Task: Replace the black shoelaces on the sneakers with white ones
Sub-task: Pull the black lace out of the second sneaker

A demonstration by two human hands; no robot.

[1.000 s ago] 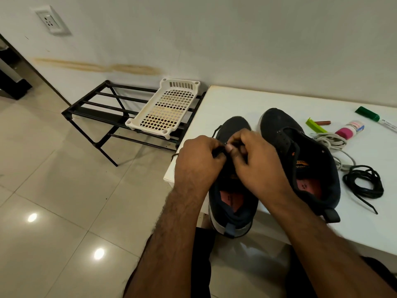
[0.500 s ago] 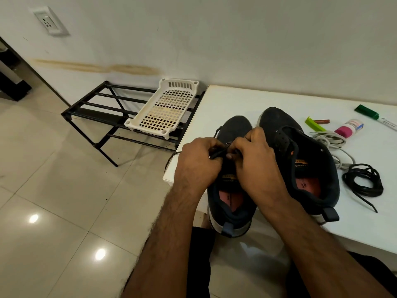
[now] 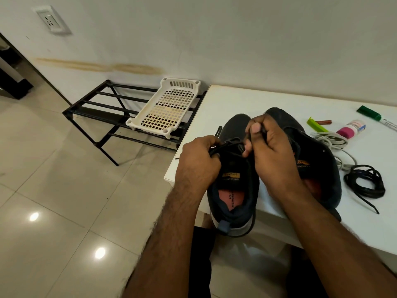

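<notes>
We work at the white table (image 3: 247,100), where two dark fabric sneakers stand side by side with toes pointing away from us. The nearer-left sneaker (image 3: 233,190) overhangs the table edge, its long axis running from us toward the wall; the right sneaker (image 3: 318,168) looks unlaced already, as far as we can see past our hand. A loose coil of black shoelace (image 3: 365,182) lies on the table right of it, beside the white laces (image 3: 330,140). Our left hand (image 3: 197,162) grips the black lace (image 3: 231,145) still in the left shoe, fingers curled round it. Our right hand (image 3: 272,151) pinches a strand above the eyelets. We judge the pull must go up and toe-ward, the right hand nearer.
</notes>
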